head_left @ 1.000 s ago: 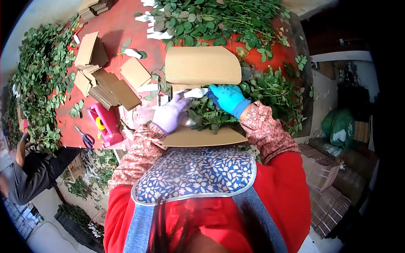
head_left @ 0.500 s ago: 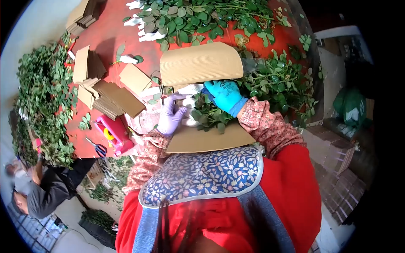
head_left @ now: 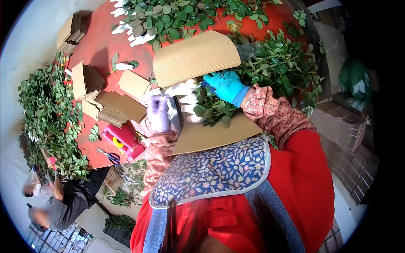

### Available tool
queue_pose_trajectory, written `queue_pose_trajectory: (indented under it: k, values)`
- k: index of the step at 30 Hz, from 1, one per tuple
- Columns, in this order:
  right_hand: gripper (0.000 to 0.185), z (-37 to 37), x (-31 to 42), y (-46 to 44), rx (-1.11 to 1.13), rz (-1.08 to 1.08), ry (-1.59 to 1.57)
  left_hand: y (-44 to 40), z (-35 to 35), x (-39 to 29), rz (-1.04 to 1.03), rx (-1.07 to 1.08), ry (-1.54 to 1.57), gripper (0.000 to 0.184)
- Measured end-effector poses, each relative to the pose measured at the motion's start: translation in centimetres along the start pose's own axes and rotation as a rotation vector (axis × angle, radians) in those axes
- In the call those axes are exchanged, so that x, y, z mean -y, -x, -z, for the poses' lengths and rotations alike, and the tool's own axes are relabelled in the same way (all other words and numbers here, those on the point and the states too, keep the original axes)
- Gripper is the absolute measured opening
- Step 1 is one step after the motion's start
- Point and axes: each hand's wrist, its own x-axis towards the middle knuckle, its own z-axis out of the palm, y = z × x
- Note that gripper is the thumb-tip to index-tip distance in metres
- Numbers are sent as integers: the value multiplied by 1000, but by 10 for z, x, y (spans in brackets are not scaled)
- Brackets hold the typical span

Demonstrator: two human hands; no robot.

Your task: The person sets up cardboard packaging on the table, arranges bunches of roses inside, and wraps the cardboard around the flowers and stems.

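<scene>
My right hand (head_left: 228,87), in a bright blue glove, is closed over leafy rose stems (head_left: 211,107), its fingertips hidden among leaves and cardboard. White-sleeved flower heads (head_left: 190,105) point left from this bunch. Beneath it lies a sheet of corrugated cardboard (head_left: 219,137), whose far flap (head_left: 196,57) curves up behind the hand. My left hand (head_left: 159,113), in a lavender glove, is smeared by motion just left of the white heads. Its fingers cannot be made out. A grey edge, too unclear to name, shows beside it.
Cardboard pieces (head_left: 120,107) lie stacked at the left, near a pink tape dispenser (head_left: 126,141) and scissors (head_left: 110,157). More rose stems (head_left: 168,19) cover the back of the red table (head_left: 101,42), and foliage (head_left: 50,122) lines its left side. Other people (head_left: 67,202) are at lower left.
My left hand has moved off the white flower heads, to the left. My right hand stays at the bunch. The whole view has shifted and tilted slightly.
</scene>
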Motion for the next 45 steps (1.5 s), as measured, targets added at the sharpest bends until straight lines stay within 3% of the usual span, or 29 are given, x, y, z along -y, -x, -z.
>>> queue_pose_trajectory:
  k: [3, 5, 9, 11, 13, 17, 19, 20, 22, 27, 28, 29, 31, 32, 33, 35, 36, 37, 38, 40, 45]
  values:
    - [27, -4, -4, 3, 27, -12, -64, 0, 27, 3, 28, -37, 320, 5]
    - [27, -1, -2, 3, -50, 59, -26, 2, 30, 6, 194, 46, 191, 8]
    - [26, 7, 8, 1, 87, 11, 116, -3, -23, 24, 140, 57, -65, 5]
    - [26, -3, 7, 0, 68, 29, 153, -4, -30, 35, 111, 115, 73, 10]
    - [29, -7, 8, 3, 41, 11, 206, -1, -37, 33, 63, 15, 247, 14]
    - [34, -12, 8, 5, -31, -12, 119, 2, -17, 10, 235, -91, 225, 13]
    - [41, -7, 10, 4, 50, -131, -53, 1, -8, 11, 193, -1, 335, 12]
    - [41, -9, 6, 6, 51, -136, -53, 5, -17, 3, 264, -122, 409, 16]
    - [46, -15, -5, 10, -131, 22, -417, 1, -11, 12, 222, -118, 522, 11]
    - [54, -23, -12, 15, -35, -17, -223, 0, 8, 38, 185, -167, 647, 8]
    - [53, -17, -10, 15, 19, -64, -200, -5, 10, 38, 267, -302, 670, 13]
    - [52, -13, -8, 14, 75, -109, -177, -13, 23, 28, 379, -268, 796, 22]
    - [51, -9, -10, 14, 3, -70, -216, -4, 31, -7, 349, -197, 833, 23]
    - [51, -3, -11, 12, -43, -6, -314, -1, 30, -10, 409, -365, 849, 17]
    - [51, 1, -13, 13, -86, 53, -415, 7, 42, -12, 467, -53, 803, 6]
    - [42, 11, -16, 15, -57, 87, -555, 8, 36, -5, 257, 19, 407, 3]
    - [36, 25, -14, 15, -39, 167, -522, 12, 20, 1, 212, 5, 99, 7]
    - [30, 33, -11, 16, -22, 248, -489, 14, 12, 13, 227, 97, -1, 11]
    - [24, 33, -5, 15, 56, 203, -398, 18, -2, 6, 270, 160, -58, 13]
    - [33, 21, 1, 16, 44, 180, -224, 14, -20, 7, 288, 254, -18, 11]
    - [32, 19, 15, 16, 169, 93, 14, 19, -23, 10, 229, 202, 73, 14]
